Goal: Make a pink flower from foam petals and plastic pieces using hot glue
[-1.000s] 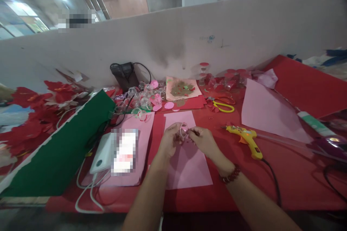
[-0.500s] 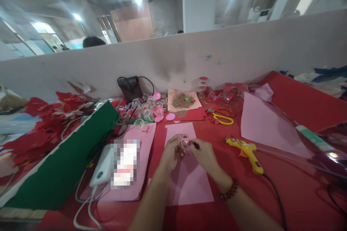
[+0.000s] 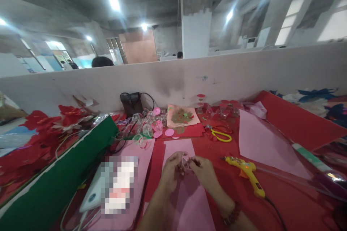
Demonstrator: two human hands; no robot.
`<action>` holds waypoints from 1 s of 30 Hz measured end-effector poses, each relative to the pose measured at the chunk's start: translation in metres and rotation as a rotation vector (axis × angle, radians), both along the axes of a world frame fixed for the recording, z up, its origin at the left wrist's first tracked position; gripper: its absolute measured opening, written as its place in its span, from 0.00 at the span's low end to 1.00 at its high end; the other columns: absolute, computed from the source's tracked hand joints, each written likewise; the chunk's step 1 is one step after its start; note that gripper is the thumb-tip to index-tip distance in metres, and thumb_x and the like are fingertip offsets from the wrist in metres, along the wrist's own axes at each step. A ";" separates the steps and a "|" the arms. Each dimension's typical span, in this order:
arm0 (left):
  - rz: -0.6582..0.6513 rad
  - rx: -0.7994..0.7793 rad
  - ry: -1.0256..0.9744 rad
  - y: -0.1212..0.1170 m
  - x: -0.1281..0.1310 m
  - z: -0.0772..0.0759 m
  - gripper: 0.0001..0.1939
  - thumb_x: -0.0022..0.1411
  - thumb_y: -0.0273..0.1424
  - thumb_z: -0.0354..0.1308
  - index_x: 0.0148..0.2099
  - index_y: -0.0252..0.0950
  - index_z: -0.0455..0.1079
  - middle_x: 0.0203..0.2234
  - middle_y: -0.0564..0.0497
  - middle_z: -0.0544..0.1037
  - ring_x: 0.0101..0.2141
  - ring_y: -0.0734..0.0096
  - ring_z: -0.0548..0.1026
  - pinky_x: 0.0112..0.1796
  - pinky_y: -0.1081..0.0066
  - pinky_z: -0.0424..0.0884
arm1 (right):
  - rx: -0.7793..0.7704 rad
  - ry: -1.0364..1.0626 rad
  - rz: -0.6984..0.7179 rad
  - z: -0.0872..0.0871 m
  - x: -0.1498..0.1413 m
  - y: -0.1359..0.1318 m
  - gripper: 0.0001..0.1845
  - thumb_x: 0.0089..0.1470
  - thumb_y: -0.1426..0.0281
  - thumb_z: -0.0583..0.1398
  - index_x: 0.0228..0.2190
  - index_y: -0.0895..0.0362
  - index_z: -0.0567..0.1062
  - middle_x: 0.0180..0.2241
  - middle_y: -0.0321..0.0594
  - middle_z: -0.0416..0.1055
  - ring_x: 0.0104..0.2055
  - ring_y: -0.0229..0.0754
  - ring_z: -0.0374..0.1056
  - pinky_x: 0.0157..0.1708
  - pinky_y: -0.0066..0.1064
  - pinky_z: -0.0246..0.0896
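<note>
My left hand (image 3: 173, 168) is closed around a small clear plastic cup (image 3: 185, 159) with some red or pink on it, its round rim turned to the right. Beside that rim, my right hand (image 3: 202, 170) has thumb and forefinger pinched together at the cup's edge; anything between those fingertips is too small to make out. A sheet of pink paper (image 3: 187, 202) lies under both hands on the red tabletop. Off to the right rests a yellow hot glue gun (image 3: 246, 175), its nozzle towards my hands. Yellow-and-red-handled scissors or pliers (image 3: 221, 134) lie beyond.
Several clear cups (image 3: 148, 128) are heaped at the back left, with pink discs (image 3: 169, 132) nearby. A green board (image 3: 62, 173) stands at the left, beside a white power bank (image 3: 94, 191) and cables. Pink paper (image 3: 262, 140) and a red board (image 3: 300, 119) sit at the right.
The view has tilted upward, so the table and hands appear lower. The cup has turned slightly between my hands, which stay close together over the pink paper.
</note>
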State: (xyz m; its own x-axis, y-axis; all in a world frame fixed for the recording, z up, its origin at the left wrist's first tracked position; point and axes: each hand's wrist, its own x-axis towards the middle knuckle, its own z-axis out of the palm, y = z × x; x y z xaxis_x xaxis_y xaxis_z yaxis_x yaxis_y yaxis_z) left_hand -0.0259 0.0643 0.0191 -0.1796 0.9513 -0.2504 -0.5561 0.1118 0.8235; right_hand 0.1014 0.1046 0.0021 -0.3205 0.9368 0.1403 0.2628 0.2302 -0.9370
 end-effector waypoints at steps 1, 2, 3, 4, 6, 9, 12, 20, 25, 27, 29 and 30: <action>0.004 0.000 0.007 0.000 0.001 0.001 0.17 0.46 0.38 0.66 0.36 0.32 0.75 0.19 0.52 0.72 0.16 0.80 0.65 0.18 0.77 0.56 | 0.025 -0.021 -0.018 -0.001 0.000 0.000 0.15 0.49 0.65 0.54 0.18 0.58 0.73 0.14 0.32 0.62 0.18 0.34 0.57 0.19 0.24 0.48; 0.007 -0.002 0.015 0.000 0.002 0.002 0.17 0.46 0.39 0.66 0.36 0.32 0.75 0.19 0.53 0.71 0.16 0.80 0.65 0.18 0.77 0.56 | 0.054 -0.043 -0.033 -0.002 -0.001 -0.001 0.15 0.49 0.66 0.54 0.18 0.58 0.73 0.14 0.32 0.62 0.18 0.34 0.57 0.19 0.24 0.47; 0.009 -0.007 0.023 -0.001 0.003 0.003 0.17 0.46 0.39 0.66 0.36 0.32 0.75 0.19 0.53 0.71 0.16 0.80 0.65 0.18 0.77 0.56 | 0.084 -0.065 -0.047 -0.003 -0.001 -0.001 0.15 0.49 0.66 0.54 0.17 0.58 0.73 0.14 0.32 0.63 0.18 0.35 0.57 0.19 0.25 0.46; 0.007 -0.013 0.029 -0.001 0.003 0.003 0.16 0.47 0.38 0.66 0.36 0.32 0.75 0.19 0.53 0.71 0.16 0.80 0.65 0.18 0.78 0.56 | 0.113 -0.088 -0.058 -0.004 -0.001 -0.001 0.15 0.49 0.67 0.54 0.17 0.58 0.73 0.15 0.33 0.63 0.19 0.35 0.58 0.20 0.25 0.46; -0.009 -0.029 0.041 -0.001 0.001 0.003 0.15 0.48 0.38 0.65 0.35 0.32 0.75 0.19 0.53 0.71 0.16 0.81 0.65 0.18 0.78 0.55 | 0.170 -0.145 -0.061 -0.004 -0.001 -0.001 0.14 0.49 0.68 0.54 0.17 0.57 0.74 0.16 0.34 0.67 0.19 0.36 0.60 0.21 0.26 0.48; -0.038 -0.077 0.038 -0.001 -0.004 0.000 0.16 0.52 0.41 0.63 0.35 0.30 0.74 0.19 0.52 0.71 0.15 0.83 0.63 0.15 0.80 0.52 | 0.220 -0.201 -0.087 -0.001 0.000 0.001 0.12 0.48 0.72 0.54 0.20 0.56 0.75 0.21 0.39 0.73 0.23 0.40 0.66 0.26 0.28 0.55; 0.000 -0.112 -0.019 0.000 -0.010 0.000 0.17 0.54 0.41 0.62 0.34 0.29 0.74 0.19 0.52 0.71 0.15 0.83 0.64 0.15 0.81 0.54 | 0.190 -0.142 -0.116 0.000 0.004 0.004 0.12 0.50 0.71 0.54 0.26 0.56 0.77 0.28 0.42 0.76 0.29 0.42 0.70 0.31 0.30 0.60; 0.108 -0.106 -0.216 0.003 -0.010 0.014 0.10 0.60 0.31 0.57 0.37 0.28 0.73 0.26 0.47 0.76 0.22 0.78 0.72 0.22 0.79 0.68 | 0.265 -0.145 -0.279 -0.006 0.012 0.009 0.12 0.51 0.68 0.56 0.34 0.55 0.79 0.40 0.46 0.75 0.44 0.48 0.68 0.43 0.38 0.61; 0.043 -0.066 -0.182 0.003 -0.010 0.009 0.10 0.58 0.30 0.58 0.39 0.28 0.73 0.26 0.47 0.75 0.21 0.78 0.71 0.20 0.79 0.66 | 0.187 -0.069 -0.169 -0.004 0.010 0.007 0.07 0.50 0.67 0.58 0.24 0.56 0.74 0.30 0.41 0.75 0.33 0.44 0.70 0.36 0.34 0.62; 0.027 -0.026 -0.159 0.003 -0.011 0.006 0.10 0.57 0.30 0.59 0.40 0.29 0.73 0.25 0.49 0.75 0.21 0.78 0.70 0.20 0.79 0.65 | 0.129 0.004 -0.177 -0.004 0.007 0.006 0.07 0.49 0.65 0.59 0.26 0.56 0.73 0.28 0.40 0.74 0.31 0.42 0.69 0.33 0.32 0.63; 0.016 -0.017 -0.148 0.003 -0.011 0.004 0.11 0.56 0.31 0.60 0.41 0.30 0.73 0.25 0.49 0.74 0.20 0.79 0.70 0.20 0.79 0.65 | 0.061 0.086 -0.136 -0.003 0.005 0.006 0.10 0.51 0.63 0.58 0.31 0.57 0.74 0.29 0.40 0.75 0.30 0.41 0.70 0.32 0.31 0.64; 0.015 -0.024 -0.145 0.003 -0.011 0.004 0.12 0.56 0.32 0.60 0.41 0.30 0.73 0.26 0.49 0.75 0.20 0.79 0.70 0.20 0.80 0.65 | 0.030 0.115 -0.094 -0.003 0.004 0.005 0.11 0.51 0.63 0.58 0.33 0.57 0.75 0.30 0.41 0.76 0.31 0.41 0.71 0.32 0.31 0.64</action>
State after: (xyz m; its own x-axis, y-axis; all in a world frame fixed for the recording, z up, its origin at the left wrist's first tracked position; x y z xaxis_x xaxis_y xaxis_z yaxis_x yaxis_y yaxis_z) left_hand -0.0369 0.0672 0.0228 -0.1538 0.9424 -0.2969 -0.6706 0.1211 0.7318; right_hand 0.1057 0.1101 -0.0012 -0.2113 0.9569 0.1994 0.1759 0.2379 -0.9552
